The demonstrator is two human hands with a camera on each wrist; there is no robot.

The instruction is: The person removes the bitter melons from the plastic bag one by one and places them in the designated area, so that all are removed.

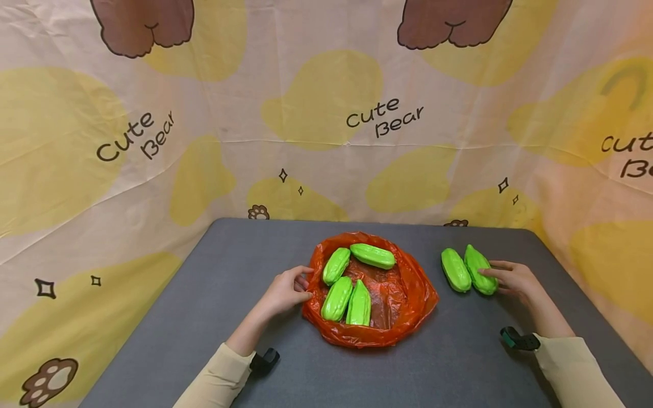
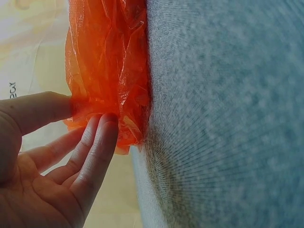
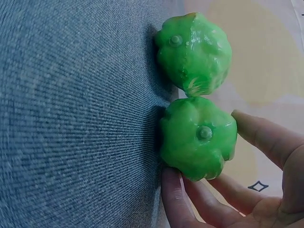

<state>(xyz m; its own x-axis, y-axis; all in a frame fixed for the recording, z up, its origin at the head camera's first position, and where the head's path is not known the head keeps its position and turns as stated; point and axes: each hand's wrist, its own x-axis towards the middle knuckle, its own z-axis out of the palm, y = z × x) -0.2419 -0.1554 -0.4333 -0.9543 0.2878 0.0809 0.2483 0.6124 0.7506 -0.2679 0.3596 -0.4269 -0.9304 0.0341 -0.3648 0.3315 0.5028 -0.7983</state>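
A red plastic bag with its mouth spread wide lies mid-table. Several glossy ribbed green gourds rest inside it. At the bag's left side is my left hand, its thumb and bent fingers holding the thin plastic. To the right of the bag, two more such gourds lie side by side on the table. My right hand grips the right-hand gourd, thumb on one side and fingers on the other. The other gourd lies against it, untouched by the hand.
A grey table carries everything. Behind and beside it hangs a cream cloth with yellow patches and lettering. Each wrist wears a dark band.
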